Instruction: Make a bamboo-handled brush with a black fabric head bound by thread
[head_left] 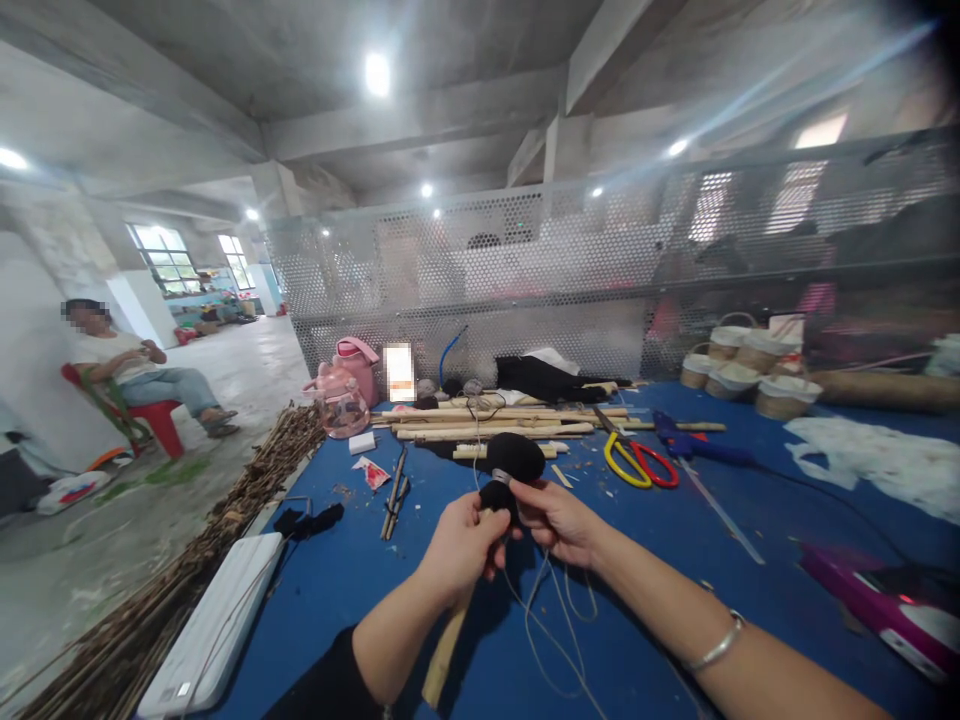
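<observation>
Silver bracelet (pixel 716 645) on your forearm (pixel 652 580), you hold a wooden stick (pixel 448 655) over the blue table (pixel 330 610), its long axis running from your side, beneath your left hand (pixel 465 542), away to a rounded black head (pixel 516 457) just past the fingertips. Left fingers curl around its black lower wrap (pixel 495 495); your right hand (pixel 561 521), nearer the head, pinches the grey neck (pixel 500 477).

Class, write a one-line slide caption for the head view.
Left hand and right hand hold a black bundle with a wooden stick above a blue tabletop, scissors lying beyond.
</observation>
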